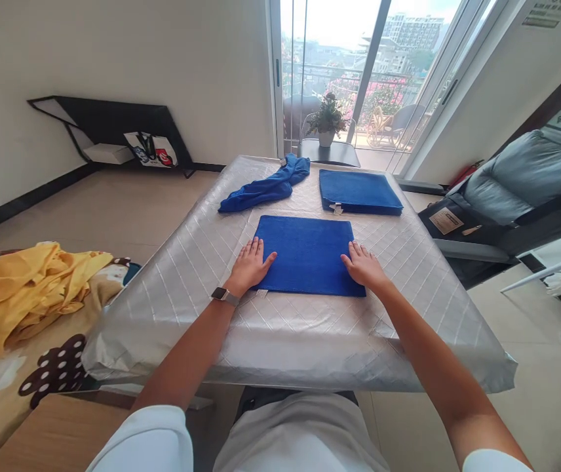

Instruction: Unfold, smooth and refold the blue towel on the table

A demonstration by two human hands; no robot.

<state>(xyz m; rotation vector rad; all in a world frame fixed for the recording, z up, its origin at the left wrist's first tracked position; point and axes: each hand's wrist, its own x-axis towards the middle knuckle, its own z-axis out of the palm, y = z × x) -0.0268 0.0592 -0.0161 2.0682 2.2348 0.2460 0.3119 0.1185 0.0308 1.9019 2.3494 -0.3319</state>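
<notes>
A flat blue cloth point(307, 255) with a small white tag at its lower left lies on the table before me. Against its left edge rests my left hand point(252, 263), fingers stretched out and thumb on the fabric. My right hand point(363, 264) lies on the cloth's right edge, also with fingers extended. Farther back on the right sits a neat stack of folded blue cloths point(359, 190), a white tag at its front corner. A crumpled blue cloth point(268, 185) stretches across the far left part of the table.
The table wears a silver quilted cover point(172, 314). To the left, yellow fabric point(29, 282) is heaped on a patterned bed. A grey recliner point(536, 177) stands at the right. Beyond the far edge, a potted plant point(327, 121) sits on a chair by the glass door.
</notes>
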